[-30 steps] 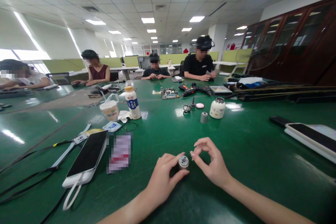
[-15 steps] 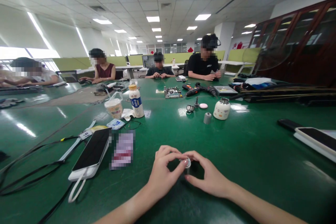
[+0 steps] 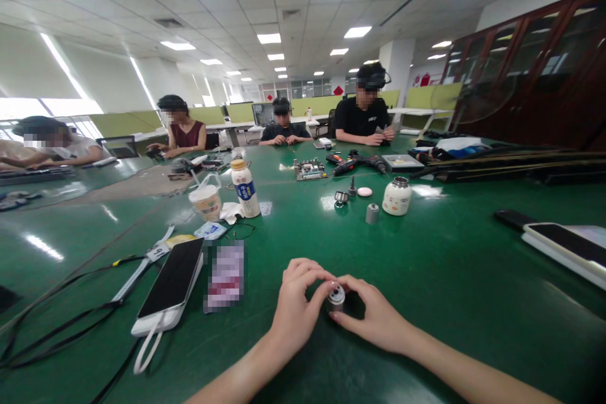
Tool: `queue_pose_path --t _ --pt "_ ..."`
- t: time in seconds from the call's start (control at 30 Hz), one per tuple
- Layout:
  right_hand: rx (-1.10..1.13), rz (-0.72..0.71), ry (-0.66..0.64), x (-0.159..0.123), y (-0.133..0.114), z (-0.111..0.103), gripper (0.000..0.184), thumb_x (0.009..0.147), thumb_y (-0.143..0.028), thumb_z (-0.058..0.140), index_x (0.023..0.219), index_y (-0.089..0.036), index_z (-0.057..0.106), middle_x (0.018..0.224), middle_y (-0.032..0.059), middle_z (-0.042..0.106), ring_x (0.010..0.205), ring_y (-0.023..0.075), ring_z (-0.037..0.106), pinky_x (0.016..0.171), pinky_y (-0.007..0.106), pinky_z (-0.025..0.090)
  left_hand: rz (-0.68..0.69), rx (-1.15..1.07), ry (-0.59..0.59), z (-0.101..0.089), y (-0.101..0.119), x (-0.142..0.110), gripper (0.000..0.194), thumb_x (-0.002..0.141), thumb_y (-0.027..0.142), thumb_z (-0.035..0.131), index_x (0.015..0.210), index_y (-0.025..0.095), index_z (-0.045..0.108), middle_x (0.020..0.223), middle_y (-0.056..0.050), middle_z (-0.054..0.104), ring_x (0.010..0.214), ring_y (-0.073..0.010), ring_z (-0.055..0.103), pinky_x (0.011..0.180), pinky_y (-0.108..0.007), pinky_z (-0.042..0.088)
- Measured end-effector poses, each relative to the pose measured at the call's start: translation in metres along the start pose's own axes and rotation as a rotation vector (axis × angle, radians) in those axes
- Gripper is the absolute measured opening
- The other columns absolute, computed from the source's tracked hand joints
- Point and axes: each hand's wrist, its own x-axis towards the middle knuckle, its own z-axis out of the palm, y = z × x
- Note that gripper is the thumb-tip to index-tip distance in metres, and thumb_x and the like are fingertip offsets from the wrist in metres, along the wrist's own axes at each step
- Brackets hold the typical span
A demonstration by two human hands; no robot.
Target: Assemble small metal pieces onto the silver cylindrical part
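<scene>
A small silver-grey metal cylinder [image 3: 336, 298] stands upright on the green tabletop between my hands, its round top with dark holes in view. My left hand [image 3: 300, 297] holds it from the left, thumb and fingertips at the upper rim. From the right, my right hand [image 3: 379, 315] curves round it, with the thumb low on its side and the index finger near the top. Farther forward stands a similar grey cylinder [image 3: 372, 213], which neither hand touches. Part of the held cylinder's sides is hidden by my fingers.
A white jar [image 3: 396, 197] stands forward right. Left are a phone [image 3: 173, 274] on a white power bank, a bottle [image 3: 246, 192] and a plastic cup [image 3: 207, 202]. Beyond lie a circuit board [image 3: 310, 168] and power drills [image 3: 348, 164]. Several people sit around the table.
The cylinder's top, mostly covered by my left thumb before, now shows more fully. My fingers have shifted slightly on it. The whole view has turned a little.
</scene>
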Motion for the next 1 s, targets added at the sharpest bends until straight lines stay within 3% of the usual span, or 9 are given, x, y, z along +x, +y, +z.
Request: queue_pose_path --t 0.13,0.3,0.4,0.5,0.63,0.8,1.0 --pt "-0.025 0.000 0.035 -0.001 -0.006 0.000 0.032 0.073 -0.025 0.064 0.104 -0.022 0.057 0.096 0.0017 0.064 0.088 0.0187 0.058 0.080 0.030 0.043 -0.016 0.101 0.064 -0.005 -0.013 0.005 0.018 0.083 0.036 0.057 0.083 0.024 0.071 0.084 -0.004 0.065 0.091 -0.0204 0.050 0.083 -0.037 0.038" --pt "-0.133 -0.029 0.064 -0.006 -0.010 0.000 0.033 0.074 -0.029 0.063 0.106 -0.023 0.058 0.097 0.0024 0.065 0.088 0.0197 0.058 0.081 0.032 0.043 -0.095 0.237 -0.031 0.001 -0.048 0.000 0.019 0.077 0.041 0.062 0.079 0.026 0.073 0.081 -0.005 0.062 0.088 -0.0214 0.050 0.078 -0.036 0.038" --pt "-0.266 -0.055 0.116 -0.010 -0.010 0.002 0.036 0.072 -0.036 0.065 0.105 -0.022 0.060 0.098 0.0053 0.064 0.092 0.0220 0.056 0.083 0.034 0.042 -0.103 0.276 0.018 0.004 -0.055 -0.005 0.021 0.077 0.041 0.061 0.084 0.025 0.073 0.084 -0.006 0.062 0.090 -0.0214 0.050 0.079 -0.036 0.039" --pt "-0.385 -0.094 0.137 -0.014 -0.010 0.006 0.039 0.074 -0.040 0.063 0.107 -0.020 0.060 0.096 0.0071 0.064 0.091 0.0222 0.055 0.083 0.034 0.042 -0.096 0.237 0.069 0.005 -0.048 -0.011 0.020 0.077 0.039 0.061 0.082 0.024 0.073 0.082 -0.005 0.063 0.090 -0.0214 0.052 0.082 -0.037 0.040" --pt "-0.513 -0.102 0.154 -0.017 -0.010 0.010 0.034 0.079 -0.042 0.056 0.103 -0.018 0.059 0.088 0.0072 0.063 0.085 0.0212 0.056 0.079 0.032 0.041 -0.117 -0.019 0.249 0.014 -0.023 -0.026 0.024 0.084 0.036 0.052 0.088 0.019 0.069 0.090 -0.005 0.067 0.089 -0.0185 0.058 0.083 -0.033 0.044" --pt "-0.612 -0.114 0.170 -0.018 -0.009 0.013 0.029 0.079 -0.041 0.054 0.097 -0.018 0.059 0.081 0.0060 0.061 0.079 0.0199 0.056 0.073 0.029 0.040 -0.057 -0.213 0.224 0.032 0.007 -0.037 0.025 0.086 0.033 0.049 0.091 0.016 0.066 0.090 -0.007 0.067 0.083 -0.0165 0.062 0.076 -0.029 0.048" --pt "-0.660 -0.099 0.236 -0.016 -0.009 0.015 0.025 0.077 -0.040 0.055 0.085 -0.016 0.057 0.076 0.0058 0.061 0.073 0.0191 0.057 0.068 0.028 0.039 -0.037 -0.183 0.238 0.037 0.011 -0.030 0.028 0.085 0.037 0.048 0.090 0.015 0.065 0.088 -0.007 0.066 0.080 -0.0172 0.062 0.072 -0.029 0.050"
